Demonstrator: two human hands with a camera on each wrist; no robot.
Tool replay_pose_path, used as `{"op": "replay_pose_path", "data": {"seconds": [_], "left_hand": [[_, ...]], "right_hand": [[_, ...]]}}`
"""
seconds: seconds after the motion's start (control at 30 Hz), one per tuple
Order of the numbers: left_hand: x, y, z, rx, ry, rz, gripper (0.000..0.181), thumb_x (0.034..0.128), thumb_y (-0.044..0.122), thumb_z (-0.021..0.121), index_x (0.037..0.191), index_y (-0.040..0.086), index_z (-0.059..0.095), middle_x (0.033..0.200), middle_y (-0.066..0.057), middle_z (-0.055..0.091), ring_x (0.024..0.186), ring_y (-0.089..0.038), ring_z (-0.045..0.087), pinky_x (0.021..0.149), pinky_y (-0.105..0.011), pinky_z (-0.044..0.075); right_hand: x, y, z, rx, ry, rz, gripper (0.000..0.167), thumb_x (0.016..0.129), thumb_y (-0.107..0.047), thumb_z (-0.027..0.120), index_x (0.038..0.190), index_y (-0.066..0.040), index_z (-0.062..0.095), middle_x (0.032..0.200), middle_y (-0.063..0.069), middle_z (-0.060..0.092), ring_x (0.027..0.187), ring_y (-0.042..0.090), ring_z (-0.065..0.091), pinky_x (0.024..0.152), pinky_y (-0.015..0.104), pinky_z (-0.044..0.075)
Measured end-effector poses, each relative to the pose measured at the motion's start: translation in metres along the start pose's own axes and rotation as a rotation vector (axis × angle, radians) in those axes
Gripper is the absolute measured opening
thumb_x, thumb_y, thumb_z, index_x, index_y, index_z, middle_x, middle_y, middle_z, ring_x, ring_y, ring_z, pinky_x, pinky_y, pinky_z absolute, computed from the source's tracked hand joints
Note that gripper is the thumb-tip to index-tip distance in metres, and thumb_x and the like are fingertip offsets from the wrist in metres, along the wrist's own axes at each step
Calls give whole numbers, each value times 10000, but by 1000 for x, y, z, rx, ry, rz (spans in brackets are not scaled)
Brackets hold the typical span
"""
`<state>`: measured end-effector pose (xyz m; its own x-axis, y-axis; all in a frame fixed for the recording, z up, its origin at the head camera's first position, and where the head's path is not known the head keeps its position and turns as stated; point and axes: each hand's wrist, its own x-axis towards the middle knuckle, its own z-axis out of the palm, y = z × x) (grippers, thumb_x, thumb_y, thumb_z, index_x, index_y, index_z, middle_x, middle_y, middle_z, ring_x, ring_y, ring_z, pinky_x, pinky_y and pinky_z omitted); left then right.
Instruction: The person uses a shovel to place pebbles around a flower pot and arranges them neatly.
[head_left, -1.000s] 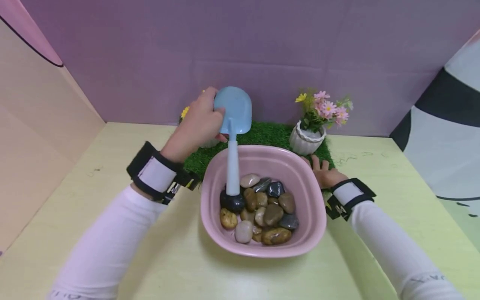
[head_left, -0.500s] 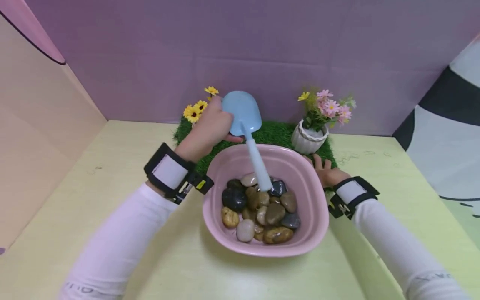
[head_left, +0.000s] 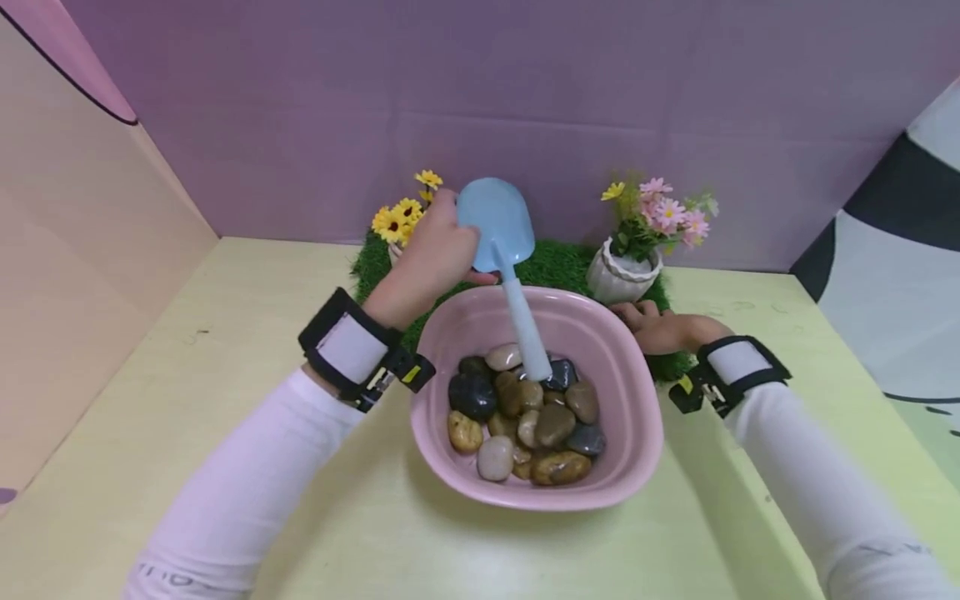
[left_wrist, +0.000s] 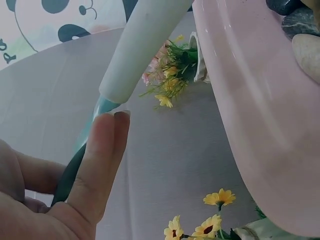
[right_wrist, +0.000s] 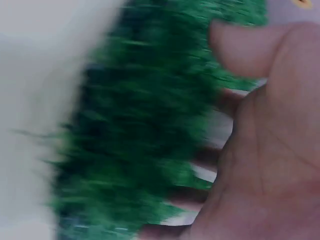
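Observation:
My left hand (head_left: 431,260) grips a toy shovel by the edge of its pale blue blade (head_left: 497,218). The white handle (head_left: 527,329) slants down over a pink basin (head_left: 424,433). Several wet stones (head_left: 555,425) lie in that basin, brown, black and pale. In the left wrist view, two straight fingers (left_wrist: 97,165) lie against the shovel near where its handle (left_wrist: 142,50) begins. My right hand (head_left: 663,332) is at the basin's far right side, over a green artificial grass mat (head_left: 555,265). The right wrist view shows its palm (right_wrist: 270,145) bare, fingers loosely bent beside the grass (right_wrist: 135,120).
A white ribbed pot (head_left: 622,275) of pink and yellow flowers stands on the mat behind my right hand. Yellow flowers (head_left: 397,221) in another pot are partly hidden by my left hand. A purple backdrop (head_left: 525,83) rises behind the pale yellow table (head_left: 330,533).
My left hand has carried the shovel to the right, its handle end swinging from the black stone towards the basin's middle. My right hand has turned and drawn slightly right.

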<state>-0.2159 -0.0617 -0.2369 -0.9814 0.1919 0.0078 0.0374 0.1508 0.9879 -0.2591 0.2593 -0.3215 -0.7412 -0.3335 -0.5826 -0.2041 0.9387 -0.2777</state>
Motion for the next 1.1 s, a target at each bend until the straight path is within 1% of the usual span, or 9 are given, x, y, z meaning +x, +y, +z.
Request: {"op": "replay_pose_path", "data": {"seconds": [0.07,0.17,0.3,0.4,0.5,0.6,0.77,0.97,1.1], "left_hand": [[1,0,1,9,3,10,460,974,18,370,1423,25,271,1287,-202,436,900,-279,623,739,-329,617],[2,0,3,22,9,16,420,994,58,397,1400,38,289,1316,-214,442,909,-294,650,719,-322,618],[4,1,6,29,11,15,432,1008,66,410,1413,43,262,1302,-235,457,893,-291,674,703,-311,618],[4,1,7,21,11,17,465,997,37,407,1428,44,234,1282,-234,455,879,-290,668,692,-304,616],[4,1,8,14,9,20,488,985,18,396,1438,50,217,1283,-226,436,880,-295,648,695,-316,617],[4,1,9,25,4,23,491,997,32,385,1449,60,196,1354,-230,402,896,-298,645,696,-325,617],[3,2,10,38,4,22,495,1018,60,375,1467,67,167,1476,-234,320,937,-297,643,693,-321,616],[3,4,12,8,-7,23,503,984,16,379,1440,60,173,1356,-229,382,920,-293,631,698,-294,613],[2,5,11,10,-14,17,509,979,14,377,1434,71,155,1321,-207,362,946,-299,617,704,-287,611]], "right_hand": [[0,-3,-7,66,80,-10,651,1029,-319,397,1557,-38,139,1541,384,121,1414,610,120,1097,730,230],[-1,-14,-14,45,184,-7,565,1034,-280,394,1495,29,291,1495,369,312,1380,549,305,1073,667,342],[-8,-35,-23,-26,417,40,482,1038,-321,405,1262,75,560,1169,304,623,1037,465,614,848,559,506],[-17,-53,-26,48,589,12,513,1042,-376,386,1195,62,604,1025,254,652,880,379,633,757,493,501],[-27,-71,-26,144,686,-71,558,1044,-435,369,1248,41,577,1101,237,638,949,344,620,822,486,488],[-37,-82,-26,201,668,-113,551,1040,-486,357,1233,-16,570,1103,204,608,957,315,583,810,442,469],[-50,-95,-27,215,550,-150,563,1033,-530,358,1293,-72,559,1128,161,597,1015,280,567,842,429,458],[-55,-118,-22,278,435,-205,603,996,-597,411,1345,-119,523,1264,111,605,1175,269,573,970,472,468],[-53,-134,-18,253,381,-207,657,925,-618,552,1335,-107,503,1275,101,612,1175,255,594,969,459,493]]}}
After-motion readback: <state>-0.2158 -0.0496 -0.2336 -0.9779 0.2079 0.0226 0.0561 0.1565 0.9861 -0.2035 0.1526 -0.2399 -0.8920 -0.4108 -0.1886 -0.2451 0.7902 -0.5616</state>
